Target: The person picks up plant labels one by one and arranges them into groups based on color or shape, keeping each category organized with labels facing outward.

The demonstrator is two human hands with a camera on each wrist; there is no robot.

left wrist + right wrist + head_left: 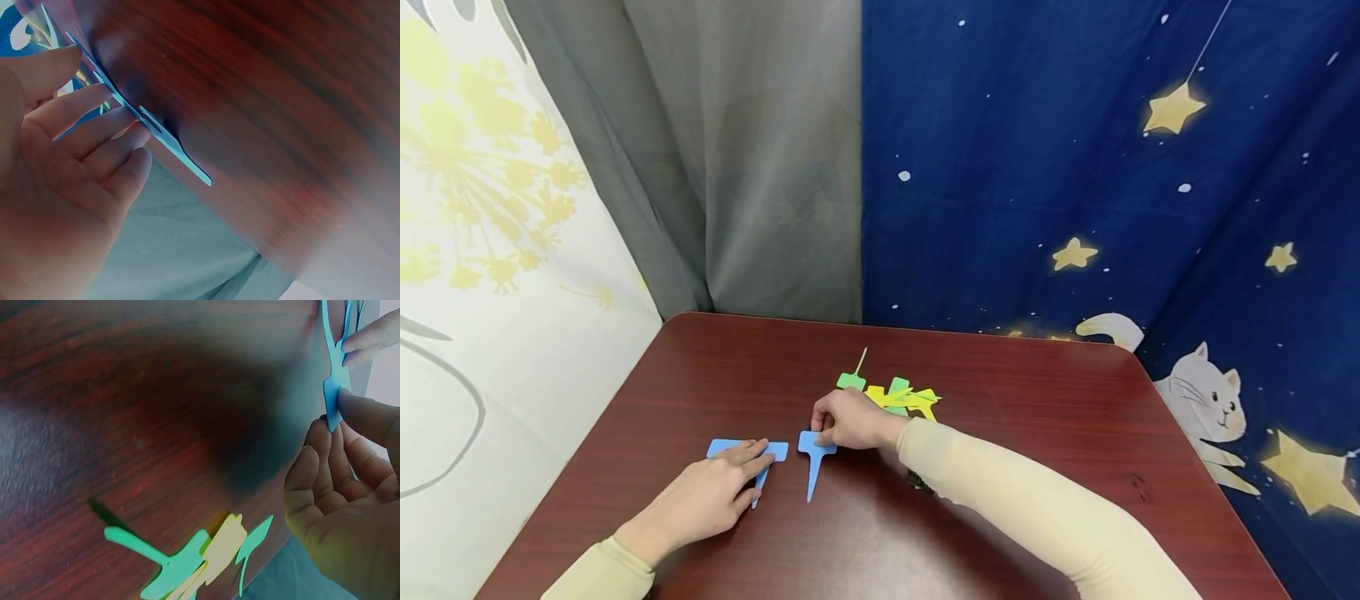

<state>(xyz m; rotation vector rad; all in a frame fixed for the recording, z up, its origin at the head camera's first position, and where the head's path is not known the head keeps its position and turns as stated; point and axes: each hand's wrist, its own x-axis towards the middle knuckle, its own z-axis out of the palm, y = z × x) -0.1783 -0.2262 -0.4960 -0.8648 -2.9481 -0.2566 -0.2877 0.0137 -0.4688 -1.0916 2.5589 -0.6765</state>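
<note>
My right hand (853,419) pinches a blue T-shaped plant label (815,458) by its wide head, its pointed stem toward me. In the right wrist view, thumb and fingertips grip that label (335,394). To the left, my left hand (696,498) rests its extended fingers on blue plant labels (723,448) lying on the table; one stem shows beneath the fingers. The left wrist view shows the fingertips touching a thin blue label (181,159) edge-on. How many labels lie under that hand is partly hidden.
Beyond my right hand lies a loose pile of yellow labels (928,403) and green labels (852,381), partly overlapping. All lie on a dark red wooden table (737,367). A grey curtain (782,167) and a blue starry curtain (1000,167) hang behind its far edge.
</note>
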